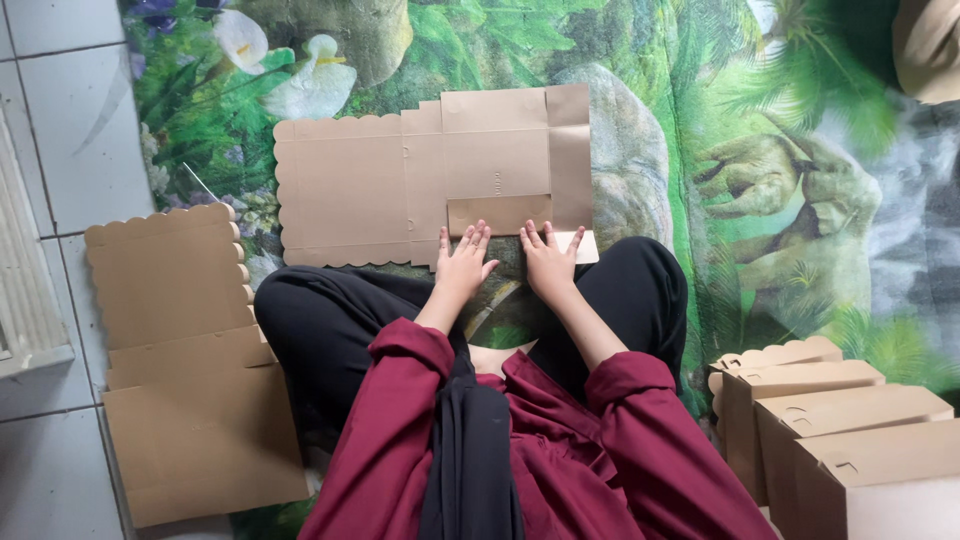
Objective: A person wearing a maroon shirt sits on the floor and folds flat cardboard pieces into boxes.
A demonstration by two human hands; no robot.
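A flat brown cardboard box blank (400, 185) with a scalloped left edge lies on the patterned mat in front of my crossed legs. Its near flap (497, 213) is folded up onto the panel. My left hand (462, 262) presses flat on the blank's near edge, fingers together and pointing away from me. My right hand (548, 260) presses down beside it, a few centimetres to the right, on the same folded edge. Both palms lie flat; neither grips anything.
A stack of flat scalloped cardboard blanks (180, 360) lies on the tiled floor at my left. Several folded brown boxes (830, 420) stand at my right knee. The green jungle-print mat (760, 170) covers the floor ahead. A tan object (930, 45) sits at the top right corner.
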